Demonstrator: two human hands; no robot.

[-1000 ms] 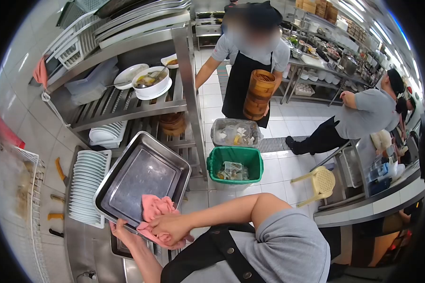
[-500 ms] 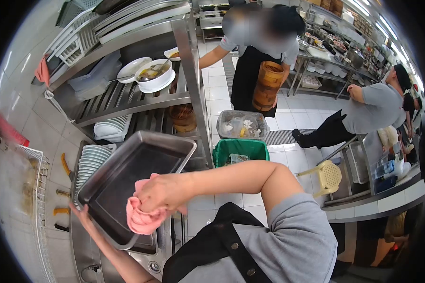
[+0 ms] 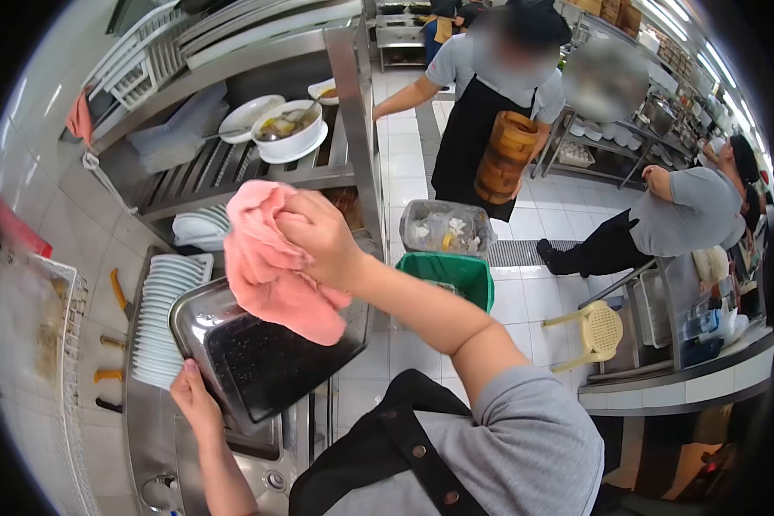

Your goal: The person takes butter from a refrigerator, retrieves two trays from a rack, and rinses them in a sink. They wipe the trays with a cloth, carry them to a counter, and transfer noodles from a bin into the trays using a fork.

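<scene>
A dark rectangular metal tray [image 3: 271, 370] is held tilted over the sink, with small droplets on its dark face. My left hand [image 3: 195, 397] grips its lower left edge, thumb on the rim. Above the tray's upper edge, my right hand [image 3: 318, 236] is closed around a bunched pink cloth [image 3: 271, 267], which hangs down in front of the tray and covers part of it. Left of the tray stands a row of white plates [image 3: 163, 318] in a rack.
A metal shelf [image 3: 258, 193] with bowls stands ahead. Beyond the sink [image 3: 224, 464] are a green bin [image 3: 447, 279] and a grey bin [image 3: 447, 230]. One person [image 3: 464, 129] holds stacked bamboo steamers [image 3: 506, 159]; another person [image 3: 684, 202] is at the right, near a yellow stool [image 3: 600, 331].
My right hand and the cloth have risen from inside the tray to its upper edge. The tray has turned and sits lower. My left hand has shifted right with it.
</scene>
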